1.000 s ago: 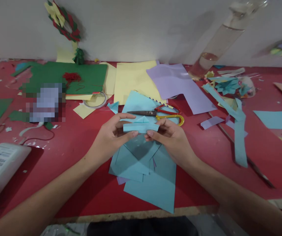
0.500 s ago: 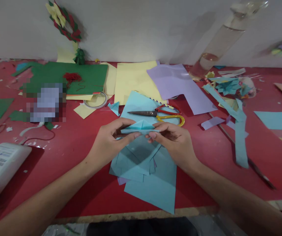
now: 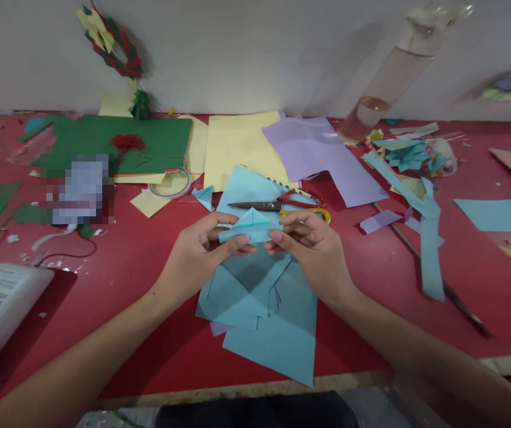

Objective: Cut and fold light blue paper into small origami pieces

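Note:
A small folded piece of light blue paper [image 3: 252,226] is held up between my two hands, its pointed top facing away from me and a flat band along its near edge. My left hand [image 3: 206,241] pinches its left end, thumb on the front. At the right end, my right hand [image 3: 311,246] grips it between thumb and fingers. Just beyond the hands lie scissors [image 3: 259,205] with one red and one yellow handle. Beneath the hands, several light blue sheets [image 3: 277,351] overlap on the red table [image 3: 148,333].
Green paper [image 3: 166,134], yellow paper [image 3: 237,142] and purple paper [image 3: 318,148] lie along the back. A tape roll [image 3: 170,184] and small blue folded piece [image 3: 204,196] sit left of the scissors. A tilted clear bottle [image 3: 371,107], blue strips [image 3: 431,255] and a thin stick [image 3: 460,303] are at right.
The folded blue paper has tilted, so more of its front band faces me. Both hands keep hold of its ends. The whole view has shifted slightly.

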### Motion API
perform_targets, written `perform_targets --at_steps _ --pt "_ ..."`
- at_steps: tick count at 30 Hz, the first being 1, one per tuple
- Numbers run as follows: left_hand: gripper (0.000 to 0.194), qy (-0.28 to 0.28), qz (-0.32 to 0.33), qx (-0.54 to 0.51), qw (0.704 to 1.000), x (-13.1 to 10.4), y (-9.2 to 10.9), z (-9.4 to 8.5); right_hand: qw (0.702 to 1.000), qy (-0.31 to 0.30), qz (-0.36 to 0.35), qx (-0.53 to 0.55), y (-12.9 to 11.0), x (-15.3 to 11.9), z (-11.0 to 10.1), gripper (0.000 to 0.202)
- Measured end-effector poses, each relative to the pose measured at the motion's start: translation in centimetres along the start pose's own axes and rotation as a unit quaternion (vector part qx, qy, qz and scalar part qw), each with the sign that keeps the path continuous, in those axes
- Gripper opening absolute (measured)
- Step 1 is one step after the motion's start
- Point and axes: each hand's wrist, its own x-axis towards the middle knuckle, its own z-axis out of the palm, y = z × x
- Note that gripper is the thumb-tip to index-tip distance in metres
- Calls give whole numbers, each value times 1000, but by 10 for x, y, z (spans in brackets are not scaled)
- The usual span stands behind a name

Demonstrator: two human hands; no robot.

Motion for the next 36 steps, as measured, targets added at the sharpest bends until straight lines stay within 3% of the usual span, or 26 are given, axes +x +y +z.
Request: perform_targets --at_steps 5,11,15,18,21,23,26,27,30,33,36 --pt "21 28 45 49 997 -4 -4 1 1000 10 9 12 4 2 -1 27" --pt "33 -27 99 167 981 -13 -1 -2 998 46 -1 32 7 4 -4 19" --pt "31 -48 195 135 970 -18 2 -7 993 70 38 84 2 9 -7 25" --pt "41 4 231 124 965 -12 3 -9 982 -12 128 139 -3 10 -7 33" --pt "56 -57 238 139 960 -4 4 -6 951 -136 220 171 -4 4 -3 32" --pt "45 -122 234 129 956 -2 5 -3 934 -182 253 173 -3 -1 1 30" --pt "11 -196 205 90 955 -4 6 0 926 -219 276 138 -1 -7 4 32" --pt "3 -199 180 78 960 -6 6 0 927 -232 270 120 0 -7 5 31" --pt "9 -150 100 58 982 -9 6 -2 955 -225 184 63 0 -6 4 25" --pt "11 -125 66 51 989 -9 7 -6 984 -158 85 -4 -3 -3 -1 20" --pt "13 -112 50 66 990 -8 8 -7 994 -100 46 13 -7 -3 -6 36"
